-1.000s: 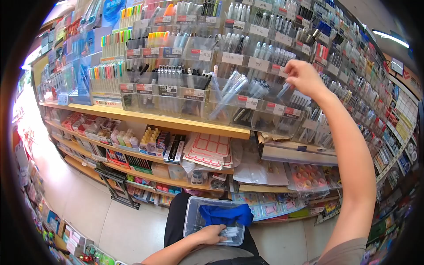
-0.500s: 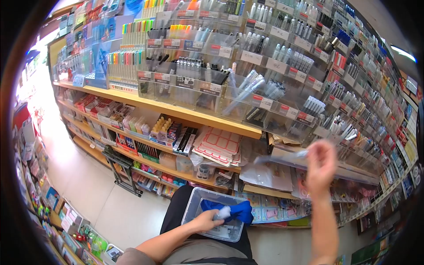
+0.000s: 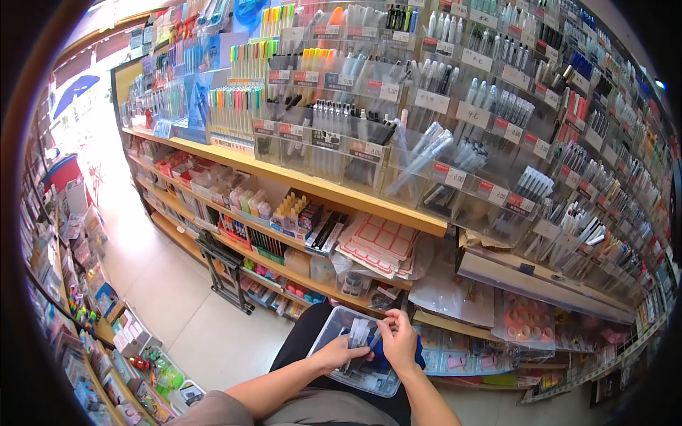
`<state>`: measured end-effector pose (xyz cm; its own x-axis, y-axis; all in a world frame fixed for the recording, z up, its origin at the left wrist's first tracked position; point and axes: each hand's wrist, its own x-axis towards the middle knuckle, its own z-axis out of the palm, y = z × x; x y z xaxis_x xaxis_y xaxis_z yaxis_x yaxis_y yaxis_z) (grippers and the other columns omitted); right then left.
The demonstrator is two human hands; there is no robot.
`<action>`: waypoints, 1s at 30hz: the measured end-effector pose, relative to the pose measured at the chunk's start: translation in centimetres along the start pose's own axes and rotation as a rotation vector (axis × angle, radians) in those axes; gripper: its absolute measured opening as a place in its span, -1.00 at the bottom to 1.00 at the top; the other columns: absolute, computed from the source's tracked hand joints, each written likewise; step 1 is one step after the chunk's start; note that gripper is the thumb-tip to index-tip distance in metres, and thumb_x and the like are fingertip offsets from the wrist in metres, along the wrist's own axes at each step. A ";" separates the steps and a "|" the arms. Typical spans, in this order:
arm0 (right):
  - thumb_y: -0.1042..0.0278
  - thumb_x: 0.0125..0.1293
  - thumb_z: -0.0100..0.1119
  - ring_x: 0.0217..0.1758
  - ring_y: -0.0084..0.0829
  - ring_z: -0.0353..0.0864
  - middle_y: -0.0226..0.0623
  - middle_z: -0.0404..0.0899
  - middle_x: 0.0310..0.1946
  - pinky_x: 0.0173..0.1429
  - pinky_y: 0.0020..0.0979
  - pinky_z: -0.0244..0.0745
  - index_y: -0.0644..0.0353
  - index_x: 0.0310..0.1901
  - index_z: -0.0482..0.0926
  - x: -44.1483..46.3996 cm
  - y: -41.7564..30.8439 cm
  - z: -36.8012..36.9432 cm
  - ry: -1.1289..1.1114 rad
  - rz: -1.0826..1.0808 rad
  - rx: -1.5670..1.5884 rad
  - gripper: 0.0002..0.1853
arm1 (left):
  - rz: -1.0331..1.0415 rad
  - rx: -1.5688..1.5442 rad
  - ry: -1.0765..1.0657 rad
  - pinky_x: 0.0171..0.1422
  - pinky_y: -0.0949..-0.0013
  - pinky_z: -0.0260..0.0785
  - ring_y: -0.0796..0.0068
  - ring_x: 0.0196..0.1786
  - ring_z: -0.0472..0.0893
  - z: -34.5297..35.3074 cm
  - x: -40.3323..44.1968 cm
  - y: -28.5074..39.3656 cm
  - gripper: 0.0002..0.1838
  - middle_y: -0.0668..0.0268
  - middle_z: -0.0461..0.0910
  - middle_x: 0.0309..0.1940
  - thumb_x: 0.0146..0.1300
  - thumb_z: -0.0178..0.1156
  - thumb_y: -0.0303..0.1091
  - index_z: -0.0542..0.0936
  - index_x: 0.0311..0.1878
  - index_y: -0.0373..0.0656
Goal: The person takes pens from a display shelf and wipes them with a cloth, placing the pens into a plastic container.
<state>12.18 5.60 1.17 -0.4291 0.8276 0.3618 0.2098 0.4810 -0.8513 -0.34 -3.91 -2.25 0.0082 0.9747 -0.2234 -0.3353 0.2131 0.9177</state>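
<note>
On my lap rests a clear plastic box with a blue cloth partly hidden under my hands. Over its left part, my left hand is closed around several thin whitish packets. My right hand is beside it above the box, thumb and fingers pinched together on a thin item too small to make out. Above and ahead, clear racks hold many pens, among them a group of white-capped pens.
A wooden shelf edge runs across in front, with boxes and red-framed label sheets beneath. A black folding stand is at the left on the tiled floor. More goods line the lower left.
My right hand has come down from the pen rack to the box, beside my left hand. The view has shifted, so the shelves appear further right.
</note>
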 end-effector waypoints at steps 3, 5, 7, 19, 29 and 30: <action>0.35 0.21 0.13 -0.45 -0.28 0.60 -0.15 0.58 -0.48 -0.38 -0.37 0.44 0.25 -0.20 0.44 -0.2 0.9 -0.2 0.052 -0.036 -0.006 -0.80 | 0.038 0.018 0.058 -0.10 0.49 0.34 0.53 -0.29 0.53 0.2 0.1 -0.1 -0.86 0.31 0.57 -0.38 0.20 0.14 -0.42 0.50 -0.21 -0.27; 0.34 0.24 0.06 -0.46 -0.24 0.60 -0.16 0.58 -0.51 -0.39 -0.33 0.45 0.25 -0.25 0.43 -0.3 0.9 -0.1 0.059 0.005 -0.007 -0.84 | 0.070 0.034 0.086 -0.11 0.48 0.34 0.52 -0.30 0.53 -0.1 0.4 -0.5 -0.87 0.31 0.56 -0.40 0.19 0.14 -0.44 0.50 -0.24 -0.28; 0.34 0.27 -0.01 -0.47 -0.19 0.61 -0.16 0.59 -0.54 -0.40 -0.29 0.46 0.24 -0.30 0.42 -0.3 0.8 0.1 0.060 0.038 -0.007 -0.85 | 0.101 -0.082 0.152 -0.15 0.48 0.35 0.51 -0.32 0.53 0.0 0.2 -0.4 -0.90 0.31 0.54 -0.44 0.19 0.14 -0.45 0.48 -0.28 -0.27; 0.11 0.01 0.29 -0.12 -0.10 0.56 -0.03 0.56 -0.24 -0.05 -0.16 0.44 0.22 -0.10 0.45 -2.1 3.1 1.1 -0.885 -0.003 -0.861 -0.52 | 0.164 -0.208 0.271 -0.08 0.42 0.35 0.47 -0.25 0.53 -0.6 0.3 -1.2 -0.85 0.27 0.53 -0.38 0.19 0.13 -0.48 0.43 -0.19 -0.24; 0.39 0.21 0.15 -0.31 -0.53 0.53 -0.25 0.58 -0.38 -0.23 -0.52 0.40 0.26 -0.30 0.42 -0.4 3.0 -0.3 -0.500 0.406 0.131 -0.85 | 0.233 -0.433 0.226 -0.15 0.43 0.37 0.50 -0.29 0.53 0.3 0.9 1.7 -0.84 0.29 0.53 -0.39 0.18 0.15 -0.47 0.43 -0.18 -0.22; 0.43 0.22 0.12 -0.30 -0.55 0.53 -0.28 0.58 -0.35 -0.22 -0.54 0.40 0.26 -0.26 0.41 -0.4 2.4 -0.5 -0.476 0.436 0.268 -0.87 | 0.231 -0.444 0.222 -0.16 0.44 0.37 0.50 -0.30 0.53 0.3 1.0 1.8 -0.83 0.30 0.53 -0.39 0.19 0.14 -0.48 0.42 -0.17 -0.22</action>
<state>13.27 6.56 -0.84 -0.7064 0.6823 -0.1883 0.2527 -0.0054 -0.9675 -0.65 -2.57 -0.76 -0.2961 0.9447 -0.1408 -0.6707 -0.1006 0.7349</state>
